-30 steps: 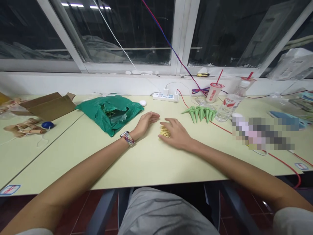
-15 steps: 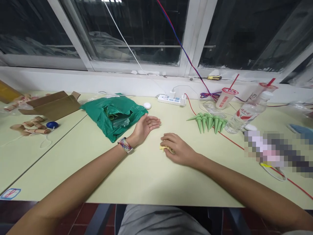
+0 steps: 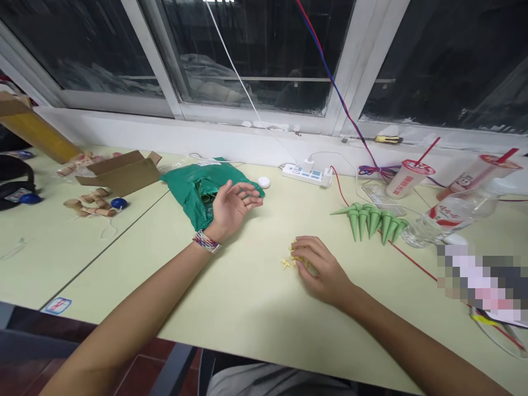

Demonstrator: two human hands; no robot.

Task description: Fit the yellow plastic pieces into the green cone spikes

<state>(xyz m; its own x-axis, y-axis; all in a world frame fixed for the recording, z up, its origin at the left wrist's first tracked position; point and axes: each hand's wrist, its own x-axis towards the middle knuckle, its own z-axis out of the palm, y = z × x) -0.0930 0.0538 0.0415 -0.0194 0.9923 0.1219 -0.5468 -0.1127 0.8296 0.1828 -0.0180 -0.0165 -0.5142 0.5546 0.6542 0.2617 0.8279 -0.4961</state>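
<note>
My left hand (image 3: 231,212) is held up in front of the torn green plastic bag (image 3: 185,190). Its fingers are stretched out, the palm is turned inward, and nothing is in it; a woven band circles the wrist. On the table, my right hand (image 3: 322,269) arches over a small pile of pale yellow plastic pieces (image 3: 286,263). The fingers are loosely curved and apart, with the fingertips at the pieces, part of which they hide. Several green plastic spikes (image 3: 373,220) lie in a cluster beyond my right hand.
A power strip (image 3: 307,175) and a white round object (image 3: 264,182) sit near the wall. To the right stand a drink cup (image 3: 408,179) and a plastic bottle (image 3: 451,220). A red cable (image 3: 412,262) crosses the right side. An open cardboard box (image 3: 124,173) and wooden toys (image 3: 93,204) are left.
The view has swung left. My left hand has moved left, in front of the green bag. My right hand's fingers have loosened, and more yellow pieces show under them.
</note>
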